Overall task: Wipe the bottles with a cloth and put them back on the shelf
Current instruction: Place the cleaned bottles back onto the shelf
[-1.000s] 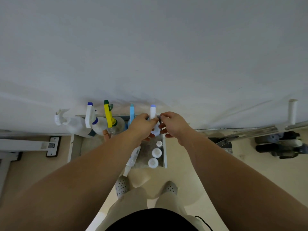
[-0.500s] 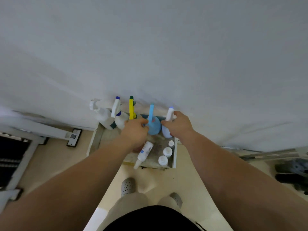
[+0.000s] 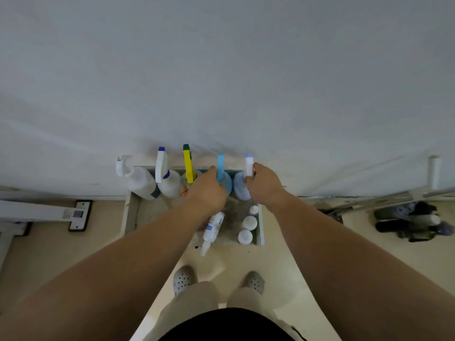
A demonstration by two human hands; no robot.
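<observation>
A low shelf [image 3: 130,212] stands against the wall with spray bottles along its back. My left hand [image 3: 206,193] is curled round the neck of the blue spray bottle [image 3: 220,163]. My right hand [image 3: 263,185] grips the head of the pale lavender spray bottle [image 3: 249,164] at the right end of the row; that bottle stands upright on the shelf. A pinkish thing [image 3: 183,190], perhaps the cloth, peeks out below the yellow-headed bottle [image 3: 188,167]; my left arm hides most of it.
Two white spray bottles [image 3: 142,180] [image 3: 167,180] stand at the left of the row. A white bottle [image 3: 213,228] lies tipped over the shelf's front edge, beside three small white-capped bottles [image 3: 248,222]. A pipe and dark gear [image 3: 413,222] lie right, a bracket [image 3: 78,214] left.
Both hands were together on the lavender bottle. My left hand has shifted left onto the blue bottle, while my right hand stays on the lavender bottle's head. The camera view swung.
</observation>
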